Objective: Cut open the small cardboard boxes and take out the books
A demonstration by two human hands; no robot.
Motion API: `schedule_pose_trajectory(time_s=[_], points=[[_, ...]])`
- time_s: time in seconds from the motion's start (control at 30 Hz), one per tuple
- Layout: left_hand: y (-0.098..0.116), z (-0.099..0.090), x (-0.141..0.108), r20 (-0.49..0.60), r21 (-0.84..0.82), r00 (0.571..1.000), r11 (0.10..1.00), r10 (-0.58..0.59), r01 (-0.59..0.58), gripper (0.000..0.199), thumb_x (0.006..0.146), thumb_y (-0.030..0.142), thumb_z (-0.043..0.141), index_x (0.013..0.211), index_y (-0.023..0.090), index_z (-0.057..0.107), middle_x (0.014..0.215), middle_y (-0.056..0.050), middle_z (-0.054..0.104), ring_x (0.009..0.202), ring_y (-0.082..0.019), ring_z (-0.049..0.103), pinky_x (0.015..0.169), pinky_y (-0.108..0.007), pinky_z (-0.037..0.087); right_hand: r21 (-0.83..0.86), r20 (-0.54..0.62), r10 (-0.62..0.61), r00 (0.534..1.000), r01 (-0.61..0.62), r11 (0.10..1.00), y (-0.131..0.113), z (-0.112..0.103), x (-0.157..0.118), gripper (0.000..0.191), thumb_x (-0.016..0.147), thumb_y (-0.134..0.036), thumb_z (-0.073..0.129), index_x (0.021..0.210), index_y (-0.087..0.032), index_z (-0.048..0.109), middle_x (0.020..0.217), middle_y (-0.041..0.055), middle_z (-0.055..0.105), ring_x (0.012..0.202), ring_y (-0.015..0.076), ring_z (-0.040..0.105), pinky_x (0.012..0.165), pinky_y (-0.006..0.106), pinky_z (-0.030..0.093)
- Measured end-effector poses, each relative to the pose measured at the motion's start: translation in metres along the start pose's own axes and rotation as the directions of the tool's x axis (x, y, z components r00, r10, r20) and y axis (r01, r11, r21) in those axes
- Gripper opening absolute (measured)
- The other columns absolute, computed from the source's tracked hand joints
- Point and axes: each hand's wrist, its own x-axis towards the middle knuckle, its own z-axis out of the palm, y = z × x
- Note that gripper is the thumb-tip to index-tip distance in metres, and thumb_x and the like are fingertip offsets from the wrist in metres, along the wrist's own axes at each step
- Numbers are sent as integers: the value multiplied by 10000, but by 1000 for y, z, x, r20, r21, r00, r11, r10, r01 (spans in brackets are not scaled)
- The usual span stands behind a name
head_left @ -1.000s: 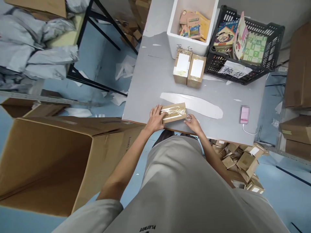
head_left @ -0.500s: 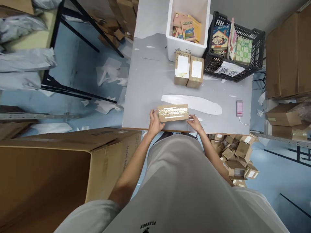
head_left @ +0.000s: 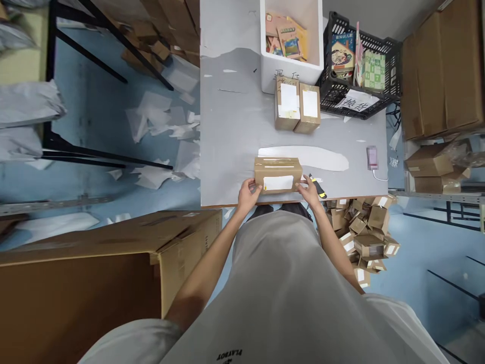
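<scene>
A taped cardboard box [head_left: 278, 167] with a white label on its near side is at the front of the grey table [head_left: 231, 151]. My left hand [head_left: 249, 194] grips its left end, the thumb on the near face. At the right end, the fingers and thumb of my right hand [head_left: 307, 191] hold the near corner. Just beside my right hand lies a black and yellow utility knife [head_left: 317, 187]. Behind the box is a long white patch [head_left: 326, 158] on the tabletop.
Two labelled cardboard boxes [head_left: 287, 108] stand before a white bin [head_left: 291, 71] of booklets. A black crate [head_left: 364, 108] holds books. A phone [head_left: 372, 157] lies at right. An open carton [head_left: 182, 227] stands at lower left; small boxes [head_left: 371, 245] are piled on the floor at right.
The box has been turned so its labelled side faces me, and both hands have shifted with it. The utility knife now shows beside my right hand. The camera view has shifted slightly.
</scene>
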Motion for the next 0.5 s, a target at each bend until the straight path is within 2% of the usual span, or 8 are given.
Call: schedule_pose_trajectory(time_s=[0.1,0.2,0.33,0.5], points=[[2,-8,9,20,15,1000,1000,-20,20,429,907,272,824,1308,212,685,1423,-164,763,1305,-315,771,1174,-547,628,65,-26,25,999,-24,998,-6,10,-9,882,924,-517,808,1695,-189,535,1526,184,711,862,233,848,917,426,720],[2,-14,17,56,0,997,998,-58,58,404,930,268,792,1318,197,703,1459,-177,744,1285,-315,780,1172,-553,634,109,-26,31,999,-28,994,-10,15,-11,890,935,-543,818,1704,-196,531,1611,192,671,920,243,858,928,436,733],[2,-15,21,95,-31,992,996,-84,87,467,925,239,777,1385,196,703,1570,-186,694,1314,-315,772,1168,-541,641,112,3,21,1000,-21,993,-17,15,-9,791,964,-559,812,1650,-226,602,1714,183,603,960,232,859,958,424,735],[3,-17,21,140,-21,986,995,-92,96,478,937,228,754,1411,190,705,1553,-171,730,1307,-306,781,1165,-521,642,87,77,35,996,-42,995,-20,7,3,651,988,-517,816,1560,-231,695,1733,176,586,895,227,870,979,463,745]])
